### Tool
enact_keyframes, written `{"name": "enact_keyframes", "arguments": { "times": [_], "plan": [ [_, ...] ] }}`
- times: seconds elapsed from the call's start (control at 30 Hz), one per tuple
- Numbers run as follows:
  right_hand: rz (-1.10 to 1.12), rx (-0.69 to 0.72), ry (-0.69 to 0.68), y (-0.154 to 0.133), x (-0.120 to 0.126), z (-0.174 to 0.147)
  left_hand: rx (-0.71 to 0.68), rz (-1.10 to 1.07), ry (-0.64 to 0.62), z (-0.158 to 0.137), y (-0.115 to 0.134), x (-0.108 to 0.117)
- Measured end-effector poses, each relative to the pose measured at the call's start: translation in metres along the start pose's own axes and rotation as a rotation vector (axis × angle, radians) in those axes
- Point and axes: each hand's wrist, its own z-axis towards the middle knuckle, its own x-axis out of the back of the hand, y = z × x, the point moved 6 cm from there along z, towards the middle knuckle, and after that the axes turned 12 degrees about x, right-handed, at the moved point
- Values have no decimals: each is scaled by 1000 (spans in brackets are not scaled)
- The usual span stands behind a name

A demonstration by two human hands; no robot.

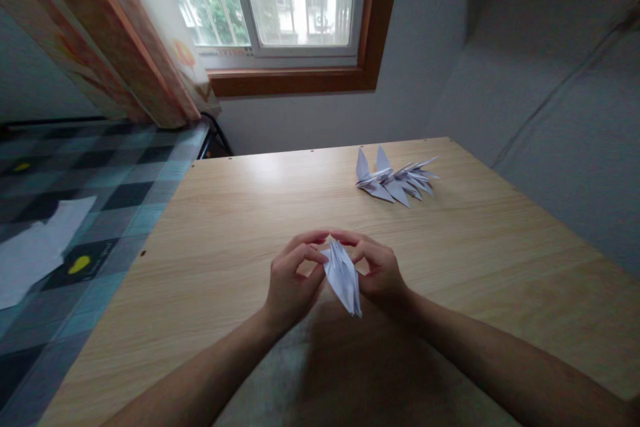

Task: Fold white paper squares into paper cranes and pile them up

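A folded white paper piece (pixel 342 275), pointed and layered like origami, is held up between both hands over the wooden table. My left hand (pixel 296 277) pinches its left edge between thumb and fingers. On the other side, my right hand (pixel 383 272) grips the right edge in the same way. The fingertips of both hands come close together at the top of the paper. Farther back on the table lies a group of white folded paper pieces (pixel 395 180), nested together, with two pointed flaps standing upright at the left end.
The light wooden table (pixel 240 213) stands below a barred window (pixel 300 0). To the left is a surface with a checked cloth (pixel 135 193), on which white paper sheets (pixel 40 247) lie. A curtain (pixel 130 33) hangs at upper left. A wall borders the table's right side.
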Motion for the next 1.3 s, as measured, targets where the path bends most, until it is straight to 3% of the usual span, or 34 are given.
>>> {"name": "enact_keyframes", "arguments": {
  "times": [0.2, 0.33, 0.53, 0.63, 0.77, 1.03, 1.13, 1.3],
  "plan": [
    [-22, 62, 48, -5, 2, 4, -48, 16, 11, 0, 4, -1],
    [-6, -70, 67, 6, 5, 1, 33, 6, 37, 1, -4, 1],
    [58, -258, 141, 25, 5, -9, 20, 48, -165, 3, 1, -8],
    [101, -252, 155, 24, 4, -10, 113, 4, -205, 4, -5, -8],
    [128, -255, 75, 20, -1, -7, 251, -138, -257, 2, -19, -12],
    [429, -521, 46, 33, -15, -13, 462, -307, -260, 0, -33, -15],
    [358, -521, -7, 34, -16, -13, 456, -247, -275, 0, -30, -16],
    [152, -440, 16, 26, -6, -8, 408, -288, -213, -2, -28, -17]
  ]
}}
